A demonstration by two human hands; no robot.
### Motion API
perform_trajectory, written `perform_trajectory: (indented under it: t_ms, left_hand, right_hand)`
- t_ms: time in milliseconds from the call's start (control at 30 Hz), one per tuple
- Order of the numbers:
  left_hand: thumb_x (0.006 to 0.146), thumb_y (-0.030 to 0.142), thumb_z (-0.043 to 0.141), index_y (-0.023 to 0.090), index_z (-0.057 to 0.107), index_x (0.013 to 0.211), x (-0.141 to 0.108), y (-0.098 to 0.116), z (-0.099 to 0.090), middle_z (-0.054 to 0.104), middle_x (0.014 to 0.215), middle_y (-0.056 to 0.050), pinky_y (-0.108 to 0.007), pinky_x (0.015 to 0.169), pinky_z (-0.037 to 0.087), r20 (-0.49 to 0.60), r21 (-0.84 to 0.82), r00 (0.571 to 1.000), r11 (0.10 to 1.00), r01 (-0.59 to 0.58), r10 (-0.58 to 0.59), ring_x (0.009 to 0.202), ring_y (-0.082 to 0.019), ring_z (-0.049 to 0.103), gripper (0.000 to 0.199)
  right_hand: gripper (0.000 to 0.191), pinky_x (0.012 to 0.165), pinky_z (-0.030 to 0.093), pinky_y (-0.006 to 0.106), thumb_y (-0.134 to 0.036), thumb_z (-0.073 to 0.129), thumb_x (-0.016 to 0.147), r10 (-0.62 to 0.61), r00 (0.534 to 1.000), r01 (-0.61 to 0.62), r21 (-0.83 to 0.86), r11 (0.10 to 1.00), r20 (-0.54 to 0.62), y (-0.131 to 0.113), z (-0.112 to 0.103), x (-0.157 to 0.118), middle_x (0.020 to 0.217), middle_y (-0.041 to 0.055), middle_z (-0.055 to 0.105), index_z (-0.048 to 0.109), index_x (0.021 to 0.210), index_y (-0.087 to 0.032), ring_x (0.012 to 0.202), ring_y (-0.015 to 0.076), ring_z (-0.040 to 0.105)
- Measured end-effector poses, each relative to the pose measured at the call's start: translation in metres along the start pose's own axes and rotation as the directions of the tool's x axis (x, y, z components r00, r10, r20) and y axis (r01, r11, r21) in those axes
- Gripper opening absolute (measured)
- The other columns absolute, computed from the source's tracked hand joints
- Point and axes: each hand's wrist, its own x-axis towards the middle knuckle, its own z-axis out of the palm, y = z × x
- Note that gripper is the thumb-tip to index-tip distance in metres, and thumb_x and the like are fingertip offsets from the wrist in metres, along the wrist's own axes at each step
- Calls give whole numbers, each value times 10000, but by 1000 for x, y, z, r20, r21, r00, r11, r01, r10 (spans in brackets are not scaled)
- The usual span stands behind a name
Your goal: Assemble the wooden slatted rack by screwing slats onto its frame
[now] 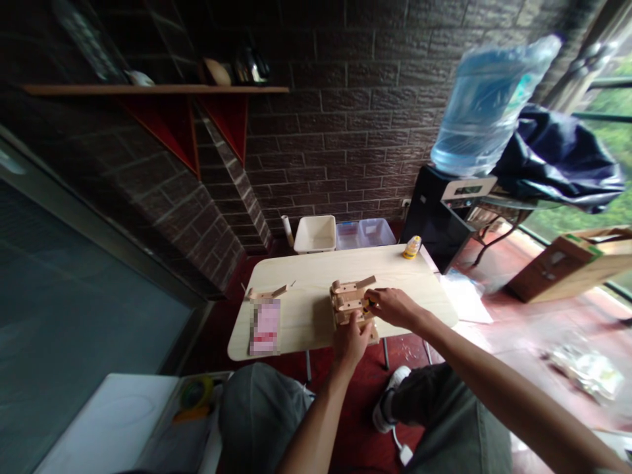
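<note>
A wooden assembly (349, 305) with several rounded pieces in rows rests near the front edge of the pale table (301, 276). My left hand (351, 339) touches its near side, with thumb and fingers bent around the wood. My right hand (388, 305) reaches in from the right, its fingers closed on a small yellow and black object (368, 303) at the assembly's right side. Most of that object is hidden by the fingers. At the table's left lie a separate wooden piece (266, 293) and a pink packet (266, 327), partly blurred out.
A yellow-capped container (411, 247) stands at the table's back right corner. Behind the table are a cream bin (316, 233) and clear plastic boxes (376, 232). A water dispenser (434, 210) stands back right, a cardboard box (567, 263) farther right.
</note>
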Motion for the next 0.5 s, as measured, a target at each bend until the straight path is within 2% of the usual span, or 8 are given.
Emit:
perform_trajectory:
  t_ms: [133, 333, 433, 500]
  left_hand:
    - [942, 368, 541, 258, 638, 1250, 5, -10, -8, 754, 812, -41, -277, 774, 518, 55, -120, 998, 992, -37, 44, 830, -187, 723, 341]
    - [970, 357, 488, 225, 644, 1258, 8, -15, -10, 732, 714, -35, -276, 747, 519, 123, -187, 992, 982, -15, 39, 756, -175, 721, 353]
    - [980, 358, 476, 227, 640, 1258, 7, -15, -9, 724, 674, -19, -277, 746, 520, 126, -203, 991, 979, -20, 46, 723, -170, 718, 348]
    - [978, 358, 486, 233, 647, 1250, 7, -16, -7, 742, 721, -28, -276, 759, 523, 105, -198, 993, 980, -30, 51, 755, -171, 723, 340]
  right_hand:
    - [242, 731, 436, 265, -354, 453, 998, -9, 1000, 9, 0, 1000, 4, -3, -1, 0, 1055, 77, 746, 613, 1133, -232, 934, 221, 708]
    - [233, 733, 440, 266, -354, 467, 999, -3, 999, 3, -15, 1000, 33, -7, -4, -1, 1057, 88, 748, 616, 1130, -233, 926, 219, 710]
    - [237, 738, 443, 267, -357, 474, 996, -6, 999, 6, -20, 1000, 38, -7, -3, 1, 1051, 92, 749, 619, 1135, -231, 927, 220, 710]
    - [242, 735, 443, 268, -362, 472, 996, 1, 999, 0, -21, 1000, 40, -7, -2, 2, 1042, 92, 750, 623, 1133, -232, 921, 221, 710]
